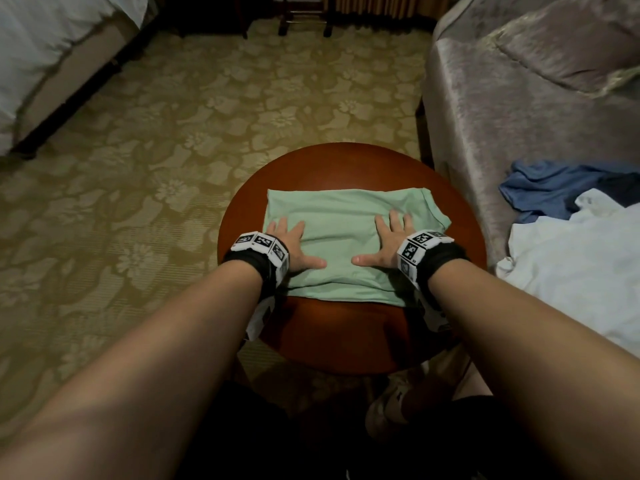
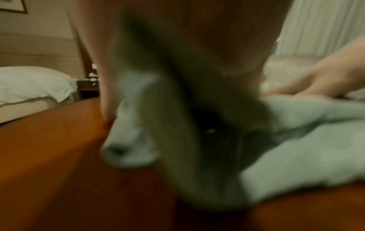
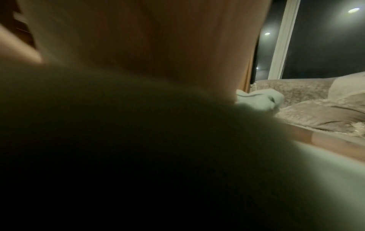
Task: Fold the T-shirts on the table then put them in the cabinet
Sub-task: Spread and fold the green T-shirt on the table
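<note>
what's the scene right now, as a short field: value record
surface: round wooden table
item in work: green T-shirt, folded into a rectangle, lying flat on the table
left hand: flat on the shirt's left part, fingers spread
right hand: flat on the shirt's right part, fingers spread
waiting: blue garment and white garment, unfolded, to the right of the table
nearby: sofa on the right, bed on the far left
cabinet: not in view
</note>
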Demonstrator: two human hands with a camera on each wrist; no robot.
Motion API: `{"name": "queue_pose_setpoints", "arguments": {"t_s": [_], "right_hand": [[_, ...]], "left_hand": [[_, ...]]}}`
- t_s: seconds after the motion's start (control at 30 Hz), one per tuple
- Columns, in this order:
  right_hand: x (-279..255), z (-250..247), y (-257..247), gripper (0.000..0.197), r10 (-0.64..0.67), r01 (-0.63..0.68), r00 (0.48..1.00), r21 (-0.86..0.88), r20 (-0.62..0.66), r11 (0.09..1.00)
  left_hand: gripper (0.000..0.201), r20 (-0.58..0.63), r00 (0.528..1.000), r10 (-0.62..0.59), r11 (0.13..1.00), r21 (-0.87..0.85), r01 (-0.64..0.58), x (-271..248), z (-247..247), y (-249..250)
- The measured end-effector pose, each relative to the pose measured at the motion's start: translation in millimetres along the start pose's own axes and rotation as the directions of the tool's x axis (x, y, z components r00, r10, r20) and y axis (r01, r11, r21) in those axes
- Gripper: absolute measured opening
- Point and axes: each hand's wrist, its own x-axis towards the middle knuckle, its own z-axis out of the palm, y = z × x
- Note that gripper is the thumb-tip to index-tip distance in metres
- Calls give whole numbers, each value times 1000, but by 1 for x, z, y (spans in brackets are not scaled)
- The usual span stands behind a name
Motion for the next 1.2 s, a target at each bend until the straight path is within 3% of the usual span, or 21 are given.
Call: {"name": "queue_pose_setpoints", "arguments": {"t_s": [0.1, 0.33, 0.6, 0.77, 0.93, 1.07, 1.2], "right_hand": [[1, 3, 7, 124, -23, 23, 1000, 2, -15, 1000], [-7, -1, 32, 129, 58, -57, 998, 55, -14, 997], [-28, 2, 25, 124, 29, -28, 999, 35, -40, 999], [-32, 12, 21, 126, 54, -55, 998, 29, 29, 998], [-33, 10, 18, 126, 62, -59, 998, -59, 35, 997], [-34, 13, 17, 125, 68, -66, 997, -100, 20, 993], [-32, 13, 16, 127, 71, -69, 997, -137, 14, 988]], "left_hand": [[120, 47, 998, -47, 997, 56, 44, 9, 10, -10], [119, 16, 999, -36, 999, 33, 35, 14, 15, -17], [114, -46, 999, -7, 980, -198, -2, 4, 11, -16], [104, -192, 962, -193, 917, -384, 107, -5, 6, -17], [93, -110, 918, -381, 762, -600, 244, -4, -3, -13], [77, 4, 921, -389, 662, -694, 282, -6, -9, -12], [68, 0, 921, -390, 633, -726, 268, -6, -8, -13]]}}
